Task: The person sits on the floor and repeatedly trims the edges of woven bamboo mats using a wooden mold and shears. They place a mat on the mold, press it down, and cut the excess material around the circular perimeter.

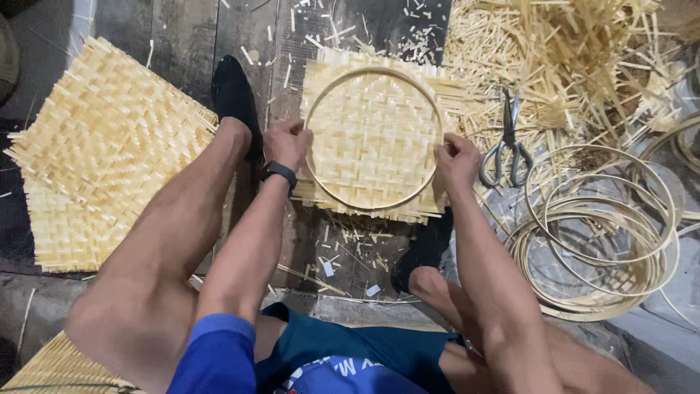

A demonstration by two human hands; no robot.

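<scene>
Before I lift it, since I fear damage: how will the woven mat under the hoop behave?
The woven mat looks thin, so probably light and bendy. Its loose strip ends may fray or snag. The hoop, pinched by both hands, could slide off.

A square woven bamboo mat (372, 138) is laid on the dark plank floor (182, 36) in the middle of the view, and a thin round bamboo hoop (373, 74) is set on top of it. The left hand (286, 142) is placed at the hoop's left edge, the right hand (456, 159) at its right edge. A stack of woven bamboo mats (102, 153) is spread to the left, beyond the left knee. Just right of the right hand, metal scissors (507, 142) are laid. Behind them a heap of cut bamboo strips (554, 58) is piled, and nearer, to the right, a pile of loose bamboo hoops (598, 241) is stacked.
</scene>
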